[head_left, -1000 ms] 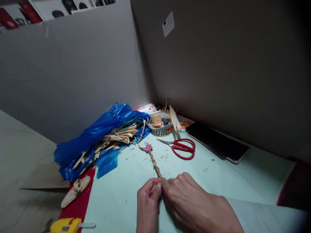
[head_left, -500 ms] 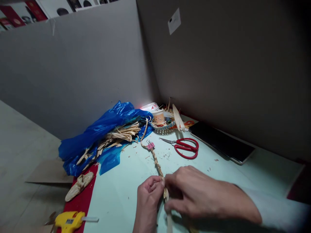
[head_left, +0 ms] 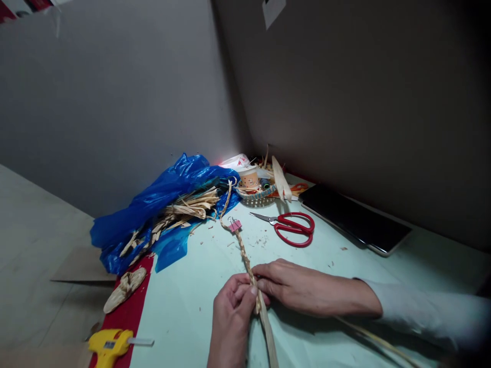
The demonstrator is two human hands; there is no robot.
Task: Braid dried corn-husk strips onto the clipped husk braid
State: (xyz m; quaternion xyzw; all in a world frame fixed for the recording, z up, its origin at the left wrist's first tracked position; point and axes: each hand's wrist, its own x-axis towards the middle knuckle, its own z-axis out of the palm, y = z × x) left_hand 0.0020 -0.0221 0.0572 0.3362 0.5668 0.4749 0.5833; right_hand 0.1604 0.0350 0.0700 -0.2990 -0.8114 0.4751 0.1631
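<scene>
A thin braid of dried straw-like strips runs from the pile at the back toward me, with a pink binder clip gripping it partway. My left hand is closed, pinching the braid near its working end. From the other side, my right hand presses its fingertips together on the braid, touching the left fingers. A flat pale strip trails from the pinch toward the near edge. Another narrow strip passes out from beneath my right wrist. The exact crossing of strips is hidden by my fingers.
Red-handled scissors lie beyond my hands, a dark tablet-like device to their right. A blue plastic bag of dried strips, a small basket, a yellow glue gun and a woven straw slipper shape surround the work.
My right hand has swung flatter, its fingertips meeting my left fingers on the braid. A narrow strip now extends right, under my right wrist. The view has tilted slightly down.
</scene>
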